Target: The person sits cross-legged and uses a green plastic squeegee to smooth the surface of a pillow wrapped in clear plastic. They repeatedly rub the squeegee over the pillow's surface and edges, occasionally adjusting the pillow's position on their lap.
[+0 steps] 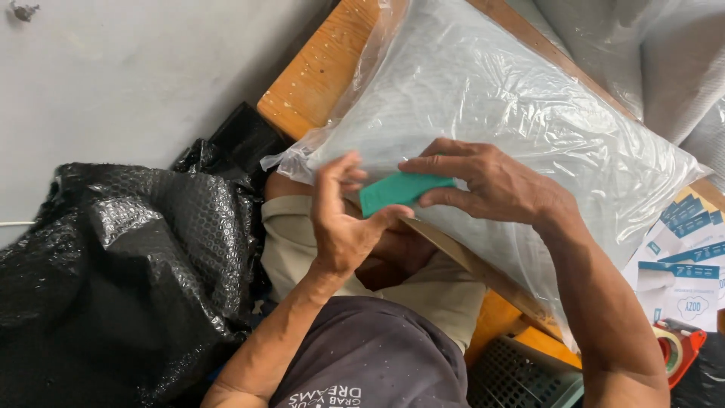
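While the black bubble-wrap heap [113, 279] slumps on the floor at the far left, well apart from the work, the left hand [340, 219] rises from the lap with its thumb and fingers [328, 181] pinching the left end of a small teal card [400, 190]. That card lies flat against the near edge of a pillow in a clear plastic bag [513, 121], which rests on the wooden table [317, 75] and overhangs it toward the person. To its right, the right hand [491, 181] reaches over with fingers stretched out and pressed down on the card's upper edge, pinning it to the slick film. The grip looks light at both ends, so the card could slide or skew on the glossy plastic if either hand eases off. Because the pillow juts past the table edge, a firmer push might tip it into the lap. Loose film near the corner could also bunch under the card and crease it. Farther right, a fan of white and blue leaflets [683, 257] and a red tape dispenser [680, 349] sit close to the right forearm, where an elbow swing might scatter them.
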